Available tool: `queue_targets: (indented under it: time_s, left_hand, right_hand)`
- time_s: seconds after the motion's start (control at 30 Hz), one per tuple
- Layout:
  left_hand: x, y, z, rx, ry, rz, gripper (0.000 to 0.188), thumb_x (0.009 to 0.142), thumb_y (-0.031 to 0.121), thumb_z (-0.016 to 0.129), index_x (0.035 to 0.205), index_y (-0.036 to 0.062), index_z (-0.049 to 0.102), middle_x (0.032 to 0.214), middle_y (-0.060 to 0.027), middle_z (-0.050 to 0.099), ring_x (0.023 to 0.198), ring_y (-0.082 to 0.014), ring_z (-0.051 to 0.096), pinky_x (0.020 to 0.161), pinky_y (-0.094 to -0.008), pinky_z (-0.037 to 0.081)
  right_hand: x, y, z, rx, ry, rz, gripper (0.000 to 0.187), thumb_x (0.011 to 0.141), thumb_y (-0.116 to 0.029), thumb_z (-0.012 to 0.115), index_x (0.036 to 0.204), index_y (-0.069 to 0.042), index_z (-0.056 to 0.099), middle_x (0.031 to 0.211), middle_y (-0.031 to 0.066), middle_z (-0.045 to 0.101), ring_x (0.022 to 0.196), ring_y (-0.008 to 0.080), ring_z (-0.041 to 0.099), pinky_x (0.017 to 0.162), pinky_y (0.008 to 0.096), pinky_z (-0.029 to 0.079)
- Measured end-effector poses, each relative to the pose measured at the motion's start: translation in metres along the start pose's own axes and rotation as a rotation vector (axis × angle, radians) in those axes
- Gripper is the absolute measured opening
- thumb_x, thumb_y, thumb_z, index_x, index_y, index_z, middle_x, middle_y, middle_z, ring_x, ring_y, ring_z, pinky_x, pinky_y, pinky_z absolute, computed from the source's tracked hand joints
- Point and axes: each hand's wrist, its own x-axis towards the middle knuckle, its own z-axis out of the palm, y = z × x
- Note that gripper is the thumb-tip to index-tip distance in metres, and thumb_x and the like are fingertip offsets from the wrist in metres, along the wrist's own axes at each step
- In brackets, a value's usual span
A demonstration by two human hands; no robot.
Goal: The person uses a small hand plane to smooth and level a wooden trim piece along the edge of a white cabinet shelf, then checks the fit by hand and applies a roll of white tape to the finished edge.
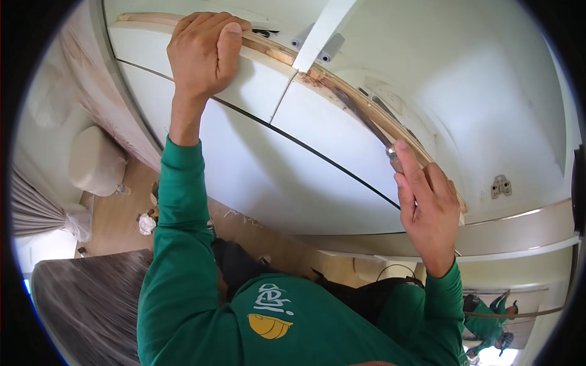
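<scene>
My left hand is closed over the raw wooden edge strip along the front of a white cabinet, its fingers curled over the far side. In my right hand is a chisel with a long dark blade and a wooden handle with a metal ferrule; my index finger lies along the handle. The blade runs along the bare wood, and its tip is just right of a white divider. Near the tip, the wood looks rough and stained reddish brown.
Inside the cabinet, a metal hinge plate sits at the right and grey cylindrical fittings stand beside the divider. At the left are a pale stool, a grey curtain and dark plastic-covered furniture. Some debris lies on the wooden floor.
</scene>
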Motion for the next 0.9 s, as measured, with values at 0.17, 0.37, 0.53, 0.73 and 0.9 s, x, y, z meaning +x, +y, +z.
queue_targets:
  time_s: [0.17,0.37,0.53,0.73,0.9]
  left_hand:
    - [0.003,0.013,-0.004,-0.025,-0.080,-0.069,0.043,0.111,0.023,0.047,0.094,0.0045,0.082,0.090,-0.0114,0.077,0.087,-0.0362,0.070,0.094,-0.0448,0.056]
    - [0.005,0.010,-0.005,-0.016,-0.069,-0.060,0.043,0.111,0.022,0.046,0.095,0.0038,0.082,0.093,-0.0128,0.079,0.089,-0.0375,0.072,0.095,-0.0461,0.056]
    - [0.004,0.011,-0.003,-0.024,-0.078,-0.051,0.043,0.111,0.022,0.045,0.095,0.0037,0.081,0.090,-0.0121,0.077,0.088,-0.0369,0.071,0.094,-0.0458,0.056]
    - [0.003,0.015,-0.005,-0.031,-0.093,-0.073,0.042,0.111,0.022,0.047,0.094,0.0052,0.082,0.089,-0.0095,0.078,0.086,-0.0340,0.072,0.095,-0.0447,0.057]
    - [0.003,0.015,-0.006,-0.023,-0.102,-0.085,0.043,0.111,0.022,0.046,0.096,0.0039,0.082,0.093,-0.0120,0.080,0.090,-0.0365,0.073,0.097,-0.0460,0.056]
  right_hand:
    - [0.000,0.004,0.005,0.032,0.040,-0.023,0.061,0.102,-0.023,0.083,0.161,-0.028,0.069,0.085,0.0036,0.048,0.077,0.0234,0.056,0.071,0.0411,0.048]
    - [-0.002,0.009,0.005,-0.010,0.019,-0.036,0.066,0.101,-0.024,0.085,0.163,-0.030,0.066,0.085,0.0027,0.047,0.074,0.0224,0.054,0.067,0.0404,0.044]
    - [-0.010,0.013,0.005,-0.011,0.030,-0.035,0.066,0.101,-0.026,0.085,0.164,-0.031,0.065,0.086,0.0018,0.046,0.073,0.0221,0.054,0.065,0.0409,0.042]
    - [-0.002,0.020,0.000,-0.063,0.016,-0.064,0.065,0.101,-0.028,0.084,0.164,-0.031,0.064,0.086,0.0018,0.047,0.074,0.0225,0.055,0.065,0.0415,0.042]
    - [0.012,0.015,0.002,-0.072,0.043,-0.091,0.064,0.101,-0.028,0.084,0.163,-0.034,0.065,0.087,0.0019,0.049,0.075,0.0223,0.057,0.065,0.0419,0.043]
